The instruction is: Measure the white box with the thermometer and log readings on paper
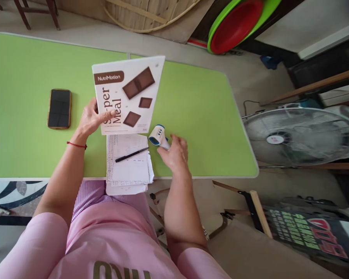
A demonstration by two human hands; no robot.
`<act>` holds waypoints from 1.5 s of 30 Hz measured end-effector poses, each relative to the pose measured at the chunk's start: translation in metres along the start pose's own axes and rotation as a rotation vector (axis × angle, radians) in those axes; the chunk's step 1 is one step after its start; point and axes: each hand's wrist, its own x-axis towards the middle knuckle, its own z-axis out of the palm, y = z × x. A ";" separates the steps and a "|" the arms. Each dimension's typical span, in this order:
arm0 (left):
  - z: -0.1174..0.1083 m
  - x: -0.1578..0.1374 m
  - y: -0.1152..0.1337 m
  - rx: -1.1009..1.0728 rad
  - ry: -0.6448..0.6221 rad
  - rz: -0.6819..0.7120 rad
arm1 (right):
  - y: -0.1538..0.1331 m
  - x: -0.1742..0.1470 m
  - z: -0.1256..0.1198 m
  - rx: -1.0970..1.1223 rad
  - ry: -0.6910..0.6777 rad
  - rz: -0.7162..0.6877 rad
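Note:
My left hand [93, 118] grips a flat white box [136, 112] by its left edge, thumb across the front. The box is printed "NutriMotion" with pictures of brown chocolate-like pieces, and it is tilted up above the table. My right hand [176, 153] is closed about the handle of a white and blue infrared thermometer [158, 135], thumb on the near side and fingers on the far side. Just below the box lies an open spiral notebook [128, 170] with written pages, overhanging the table's front edge. A black pen [130, 155] rests across it.
A smartphone [59, 108] in a brown case lies on the left of the green table [203, 116]. Past the right edge stands a large fan [296, 137]. Red and green basins [237, 25] lean at the back, beside a round woven tray [151, 13]. A wooden stool [37, 9] is far left.

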 end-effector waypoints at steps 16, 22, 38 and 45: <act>-0.004 -0.007 0.021 0.177 -0.328 -0.203 | -0.094 -0.080 -0.033 1.211 -0.107 0.061; -0.001 -0.004 0.027 -0.057 -0.479 -0.194 | -0.141 -0.111 -0.030 1.352 -0.384 0.204; 0.003 -0.004 0.035 -0.035 -0.512 -0.109 | -0.142 -0.104 -0.021 1.310 -0.415 0.189; 0.004 -0.004 0.030 -0.077 -0.489 -0.138 | -0.146 -0.102 -0.023 1.367 -0.416 0.263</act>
